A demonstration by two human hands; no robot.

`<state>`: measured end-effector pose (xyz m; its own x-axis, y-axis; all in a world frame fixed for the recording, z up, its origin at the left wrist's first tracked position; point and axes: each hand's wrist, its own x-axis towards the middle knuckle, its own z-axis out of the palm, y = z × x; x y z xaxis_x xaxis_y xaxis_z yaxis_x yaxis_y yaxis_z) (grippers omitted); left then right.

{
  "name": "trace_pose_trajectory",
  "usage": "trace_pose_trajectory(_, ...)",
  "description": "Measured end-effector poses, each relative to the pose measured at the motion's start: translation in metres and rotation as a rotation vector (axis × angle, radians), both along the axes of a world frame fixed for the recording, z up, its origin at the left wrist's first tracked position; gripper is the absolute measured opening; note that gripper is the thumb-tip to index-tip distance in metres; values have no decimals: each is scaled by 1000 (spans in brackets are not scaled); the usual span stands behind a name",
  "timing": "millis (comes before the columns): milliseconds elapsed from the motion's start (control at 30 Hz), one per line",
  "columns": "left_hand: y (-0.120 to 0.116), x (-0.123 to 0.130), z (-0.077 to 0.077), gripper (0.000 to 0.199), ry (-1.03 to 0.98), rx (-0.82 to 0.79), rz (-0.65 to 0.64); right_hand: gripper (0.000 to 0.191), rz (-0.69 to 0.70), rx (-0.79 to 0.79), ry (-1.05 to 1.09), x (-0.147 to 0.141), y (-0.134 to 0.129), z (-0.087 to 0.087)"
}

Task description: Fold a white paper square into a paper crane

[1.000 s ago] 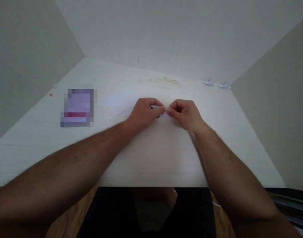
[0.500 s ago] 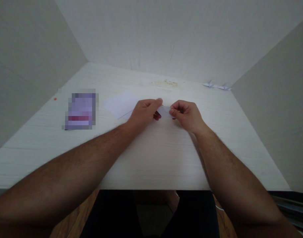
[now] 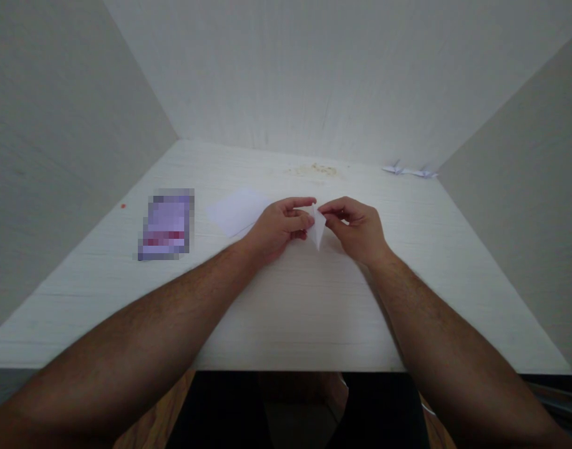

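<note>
A small folded white paper (image 3: pixel 318 232) is held up between my hands above the middle of the table, its narrow point facing down toward me. My left hand (image 3: pixel 288 226) grips its left side, with the thumb pressed on the paper and the fingers behind it. At the paper's upper right edge, the thumb and forefinger of my right hand (image 3: pixel 351 224) are pinched on it. Flat white paper sheets (image 3: pixel 239 209) lie on the table just beyond my left wrist.
A pixelated purple object (image 3: pixel 166 224) lies on the table (image 3: pixel 295 324) at the left, with a small orange bit (image 3: pixel 123 206) beside it. Folded white paper figures (image 3: pixel 410 171) stand at the back right. Pale walls enclose the back and sides. Yellowish marks (image 3: pixel 316 169) show near the back wall.
The folded paper has turned from lying sideways between my hands to pointing downward. My left fingers have spread a little. The whole view has shifted slightly.
</note>
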<state>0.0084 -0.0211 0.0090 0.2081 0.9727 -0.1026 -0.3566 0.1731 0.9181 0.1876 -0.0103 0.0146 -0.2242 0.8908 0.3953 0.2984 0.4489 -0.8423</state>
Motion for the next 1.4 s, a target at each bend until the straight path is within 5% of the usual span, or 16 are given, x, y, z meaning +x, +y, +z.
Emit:
trace_pose_trajectory(300,2,5,-6,18,118,187,200,25,-43,-242,89,-3,-1,0)
trace_pose_trajectory(767,-9,1,8,18,607,261,192,16,-67,-163,-22,-4,-3,-2)
trace_pose_trajectory(1400,-9,2,6,16,677,281,150,5,-42,78,-28,-3,-2,-6)
